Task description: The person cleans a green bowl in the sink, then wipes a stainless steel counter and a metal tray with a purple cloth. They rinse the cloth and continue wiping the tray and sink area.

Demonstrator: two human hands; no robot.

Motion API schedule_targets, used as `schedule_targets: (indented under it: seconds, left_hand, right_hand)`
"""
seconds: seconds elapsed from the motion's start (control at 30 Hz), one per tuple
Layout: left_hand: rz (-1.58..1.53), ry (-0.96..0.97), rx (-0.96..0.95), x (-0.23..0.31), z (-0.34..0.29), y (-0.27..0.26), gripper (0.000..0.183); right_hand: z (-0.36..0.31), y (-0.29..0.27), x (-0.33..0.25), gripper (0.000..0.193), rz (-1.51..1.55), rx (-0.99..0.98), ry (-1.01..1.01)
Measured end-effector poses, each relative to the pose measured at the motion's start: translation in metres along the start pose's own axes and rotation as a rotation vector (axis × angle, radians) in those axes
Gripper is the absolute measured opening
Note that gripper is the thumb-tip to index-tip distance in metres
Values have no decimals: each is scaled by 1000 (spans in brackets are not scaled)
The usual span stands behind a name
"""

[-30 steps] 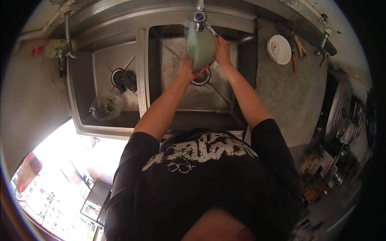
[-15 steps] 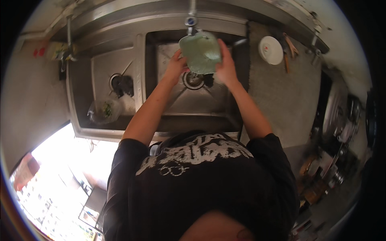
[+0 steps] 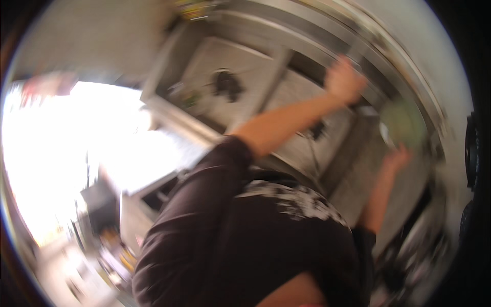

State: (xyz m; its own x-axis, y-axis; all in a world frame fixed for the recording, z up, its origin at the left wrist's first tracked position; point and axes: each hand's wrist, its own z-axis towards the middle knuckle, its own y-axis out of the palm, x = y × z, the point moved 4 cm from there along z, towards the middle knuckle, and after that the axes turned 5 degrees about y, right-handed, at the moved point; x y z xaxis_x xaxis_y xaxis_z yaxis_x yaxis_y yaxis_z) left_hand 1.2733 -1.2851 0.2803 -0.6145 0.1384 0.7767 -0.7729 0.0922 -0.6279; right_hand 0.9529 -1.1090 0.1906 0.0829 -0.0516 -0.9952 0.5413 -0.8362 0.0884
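Observation:
The whole view is smeared by motion. My left hand (image 3: 346, 81) reaches over the back edge of the right sink basin (image 3: 302, 97) and is closed at the faucet (image 3: 358, 48); its exact grip is blurred. At the right, my right hand (image 3: 399, 157) grips the lower edge of a pale green dish (image 3: 409, 123) with rounded corners. The dish is over the counter beside the sink, near the back wall. Whether it touches the counter I cannot tell. A white plate's edge (image 3: 384, 134) shows beside it, partly covered.
The left sink basin (image 3: 245, 66) holds a dark lump (image 3: 226, 86) at its drain and a clear container with green bits (image 3: 190, 98). Another dark piece (image 3: 317, 130) lies in the right basin. Grey counter (image 3: 353, 171) runs along the basin's right side.
Both hands held the green dish over the right basin before. My left hand has let go and moved to the faucet. My right hand has carried the dish rightward; the view has turned.

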Motion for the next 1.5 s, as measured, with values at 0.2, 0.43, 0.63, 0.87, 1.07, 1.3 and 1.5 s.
schedule_targets:
  seconds: [0.2,0.43,0.63,0.87,1.07,1.3,1.5]
  left_hand:
    - [-46,67,-294,3,16,-1,51]
    - [67,178,-263,-7,-38,-39,81]
    - [-37,45,-113,-106,-201,-138,50]
    - [135,-675,542,-210,-508,-215,39]
    - [62,-1058,727,-211,-667,-167,40]
    - [178,-1015,1030,-219,-724,-185,41]
    - [647,-1203,1671,-159,-920,-161,29]
  right_hand:
    - [73,-55,33,33,-401,97,-129]
    - [63,-48,22,45,-367,-90,-28]
    - [-46,16,-62,56,-529,-24,-632]
    - [-275,230,-94,42,-361,-892,-988]
    - [-423,286,-103,32,-229,-1508,-1051]
    - [-536,318,-88,30,-402,-1813,-780]
    - [-704,316,-81,32,-191,-2194,-897]
